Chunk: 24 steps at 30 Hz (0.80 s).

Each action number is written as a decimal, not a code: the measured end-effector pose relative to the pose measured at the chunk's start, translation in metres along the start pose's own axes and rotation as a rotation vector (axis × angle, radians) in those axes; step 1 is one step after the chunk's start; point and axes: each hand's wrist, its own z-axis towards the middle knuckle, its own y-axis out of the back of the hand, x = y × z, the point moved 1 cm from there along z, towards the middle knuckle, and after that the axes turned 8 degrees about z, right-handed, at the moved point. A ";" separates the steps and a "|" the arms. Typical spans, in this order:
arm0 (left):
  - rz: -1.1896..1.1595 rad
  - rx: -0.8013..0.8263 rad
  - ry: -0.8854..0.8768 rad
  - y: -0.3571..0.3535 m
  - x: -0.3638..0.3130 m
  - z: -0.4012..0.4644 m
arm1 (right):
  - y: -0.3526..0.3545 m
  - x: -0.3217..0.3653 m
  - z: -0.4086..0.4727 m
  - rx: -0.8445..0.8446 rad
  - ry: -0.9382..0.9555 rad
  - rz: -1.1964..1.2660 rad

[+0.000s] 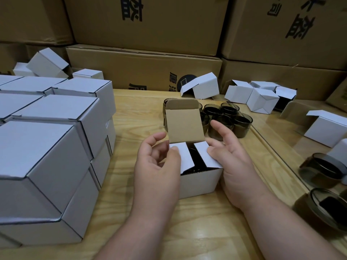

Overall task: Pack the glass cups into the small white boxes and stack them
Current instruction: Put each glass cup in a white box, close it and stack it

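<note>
A small white box [199,182] stands on the wooden table in front of me. Its brown lid flap [183,126] points upward. A dark glass cup [195,158] shows in the gap between the two white side flaps. My left hand [157,166] holds the box's left flap, thumb on top and fingers curled beside it. My right hand [232,160] presses its thumb on the right flap, and its fingers reach out straight. Several dark glass cups [242,124] stand grouped just behind the box. Closed white boxes [47,156] are stacked two high at the left.
Open white boxes [204,87] lie tipped along the back, with more [261,100] at the back right. Big brown cartons [146,25] wall off the rear. At the right are two more dark cups [323,169] and another white box [326,128].
</note>
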 end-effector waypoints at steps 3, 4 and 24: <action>0.014 0.024 -0.022 0.000 -0.001 0.000 | 0.000 -0.001 0.001 0.017 0.016 0.006; 0.011 0.027 -0.027 0.000 -0.001 0.000 | 0.001 -0.002 0.001 0.017 0.016 0.011; 0.046 0.001 -0.136 0.000 0.001 0.001 | -0.009 0.002 -0.008 -0.015 0.100 -0.024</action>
